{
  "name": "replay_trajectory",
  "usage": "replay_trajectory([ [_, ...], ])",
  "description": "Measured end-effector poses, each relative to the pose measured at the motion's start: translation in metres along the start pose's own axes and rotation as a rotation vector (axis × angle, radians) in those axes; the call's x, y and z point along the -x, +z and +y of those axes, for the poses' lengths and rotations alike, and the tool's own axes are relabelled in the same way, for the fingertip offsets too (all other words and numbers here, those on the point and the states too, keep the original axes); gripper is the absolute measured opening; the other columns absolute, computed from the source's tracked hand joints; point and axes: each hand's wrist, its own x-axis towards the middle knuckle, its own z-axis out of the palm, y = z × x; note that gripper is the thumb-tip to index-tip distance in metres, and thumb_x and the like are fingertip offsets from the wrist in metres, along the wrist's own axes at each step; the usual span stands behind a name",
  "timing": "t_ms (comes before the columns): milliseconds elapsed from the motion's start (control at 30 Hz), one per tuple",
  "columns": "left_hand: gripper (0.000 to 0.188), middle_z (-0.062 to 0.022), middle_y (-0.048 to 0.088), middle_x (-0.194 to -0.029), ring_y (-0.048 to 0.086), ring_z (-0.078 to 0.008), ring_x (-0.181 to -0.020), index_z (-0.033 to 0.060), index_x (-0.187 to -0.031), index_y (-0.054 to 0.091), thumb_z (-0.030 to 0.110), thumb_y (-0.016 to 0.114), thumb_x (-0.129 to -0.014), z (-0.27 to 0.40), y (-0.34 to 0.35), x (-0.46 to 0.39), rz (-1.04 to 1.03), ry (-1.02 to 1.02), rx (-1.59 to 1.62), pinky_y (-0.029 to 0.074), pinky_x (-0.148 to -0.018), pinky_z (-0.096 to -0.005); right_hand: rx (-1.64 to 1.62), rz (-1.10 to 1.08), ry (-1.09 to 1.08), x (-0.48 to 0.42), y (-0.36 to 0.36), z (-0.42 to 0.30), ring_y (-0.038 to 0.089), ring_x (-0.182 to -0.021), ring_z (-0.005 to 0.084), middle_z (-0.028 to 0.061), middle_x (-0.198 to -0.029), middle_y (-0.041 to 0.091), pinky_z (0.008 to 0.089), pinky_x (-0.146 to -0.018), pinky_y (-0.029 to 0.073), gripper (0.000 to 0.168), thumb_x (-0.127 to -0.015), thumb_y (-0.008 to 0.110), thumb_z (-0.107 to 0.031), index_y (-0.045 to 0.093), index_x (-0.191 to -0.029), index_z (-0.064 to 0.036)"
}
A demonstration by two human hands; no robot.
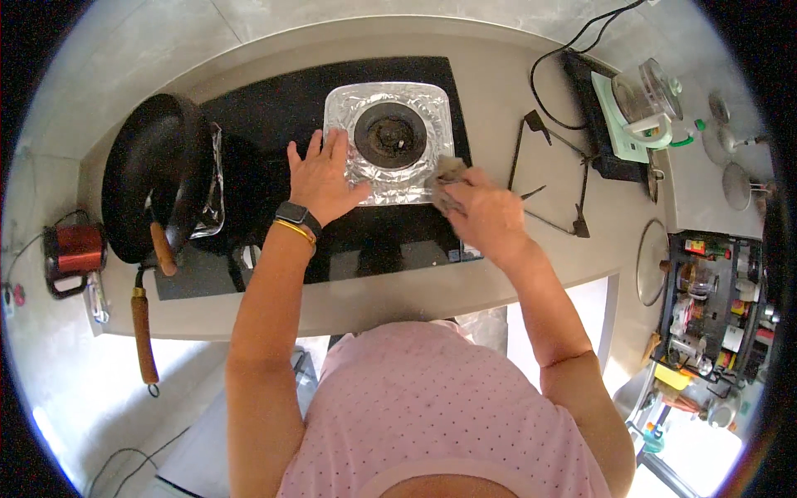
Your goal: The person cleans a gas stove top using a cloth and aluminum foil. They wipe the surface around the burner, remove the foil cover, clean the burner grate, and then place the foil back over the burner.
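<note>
A square sheet of aluminium foil (339, 103) surrounds a dark round burner (390, 136) on the black glass gas hob (274, 124). My left hand (324, 174) lies with spread fingers on the foil's left edge and holds nothing. A black smartwatch and a yellow bangle circle that wrist. Bunched in my right hand (489, 208) is a grey-brown cloth (447, 177), pressed at the foil's lower right corner. To the right of that hand, a black metal pan support (582, 187) sits off the hob, on the beige countertop.
Black woks (146, 180) with wooden handles cover the hob's left end, beside more foil (215, 187). A red kettle (78, 255) stands far left. At right are a pale green appliance with a glass pot (641, 93), a black cable (542, 81), a glass lid (650, 261) and a crowded rack (710, 311).
</note>
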Motion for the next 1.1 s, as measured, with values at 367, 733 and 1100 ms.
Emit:
replay_trajectory([
  [367,0.089,-0.0191,0.046,-0.154,0.035,-0.0423,-0.146,0.0041,-0.148,0.040,0.051,0.074,-0.079,-0.004,-0.016,-0.004,-0.151,-0.023,0.050,0.019,-0.114,-0.0706,-0.045,-0.155,-0.065,0.009,0.021,0.001,0.070,-0.084,0.0306,0.0081,-0.105,0.065,0.0457,-0.074,0.058,0.031,-0.078,0.072,-0.018,0.072,-0.109,-0.014],
  [733,0.067,-0.0112,0.054,-0.149,0.040,-0.0353,-0.145,0.0077,-0.147,0.048,0.058,0.031,-0.105,-0.022,-0.018,-0.026,-0.219,0.023,-0.131,0.019,-0.115,-0.0689,-0.102,0.040,-0.115,-0.058,0.080,-0.102,0.064,-0.105,0.0297,0.0093,-0.116,0.054,0.0433,-0.076,0.061,0.048,-0.080,0.074,-0.020,0.063,-0.127,-0.019],
  [1100,0.071,-0.0156,0.060,-0.141,0.037,-0.0359,-0.146,0.0073,-0.147,0.047,0.061,0.039,-0.101,-0.020,-0.015,-0.012,-0.124,0.008,-0.045,0.009,-0.118,-0.0669,-0.155,-0.286,-0.227,0.015,0.020,-0.067,0.062,-0.107,0.0288,0.0051,-0.111,0.059,0.0424,-0.076,0.057,0.030,-0.075,0.075,-0.020,0.071,-0.105,-0.019],
])
